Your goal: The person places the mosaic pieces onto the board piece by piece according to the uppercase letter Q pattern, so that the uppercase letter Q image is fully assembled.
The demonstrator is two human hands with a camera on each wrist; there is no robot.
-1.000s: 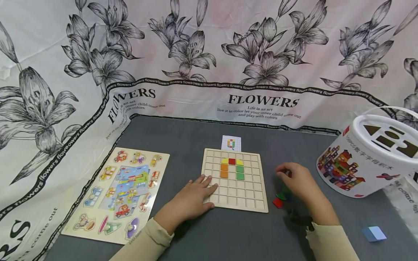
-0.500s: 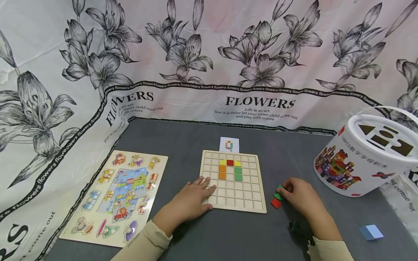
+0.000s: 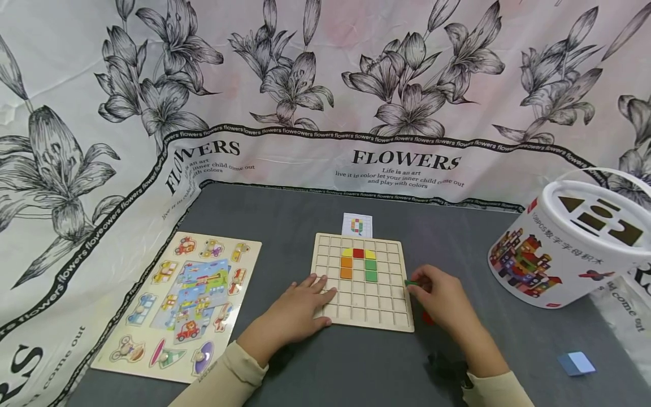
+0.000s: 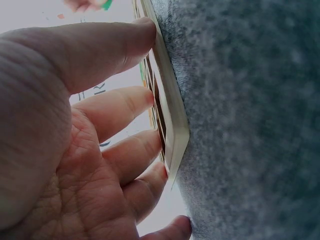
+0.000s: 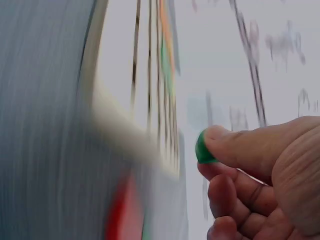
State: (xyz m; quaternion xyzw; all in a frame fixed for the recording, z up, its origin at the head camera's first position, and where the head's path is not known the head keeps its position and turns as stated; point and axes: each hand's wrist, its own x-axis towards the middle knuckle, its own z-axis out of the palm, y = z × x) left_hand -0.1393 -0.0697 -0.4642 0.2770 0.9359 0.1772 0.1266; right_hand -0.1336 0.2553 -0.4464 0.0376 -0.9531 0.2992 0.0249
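Between thumb and fingertips, my right hand (image 3: 443, 298) pinches a small green block (image 5: 204, 149) with a curved side, held just off the right edge of the wooden grid board (image 3: 351, 314). My left hand (image 3: 297, 312) rests at the board's left edge, its fingertips and thumb touching it. Red, yellow, orange and green blocks (image 3: 371, 270) form an arch in the board's upper cells. Behind the board lies a small card (image 3: 357, 225) printed with a coloured, Q-like figure. A red block (image 5: 124, 212) lies beside the board, mostly hidden by my right hand in the head view.
A wooden picture puzzle (image 3: 127, 350) with knobbed pieces lies to the left. On the right stands a white bucket (image 3: 554, 260) with shaped holes in its lid. A blue block (image 3: 576, 363) sits near the right edge. A flower-printed cloth (image 3: 305, 152) rises behind the table.
My right hand went down to the small pile right of the board, picked up a green block there and carried it left to the board's edge. The left hand stays put.
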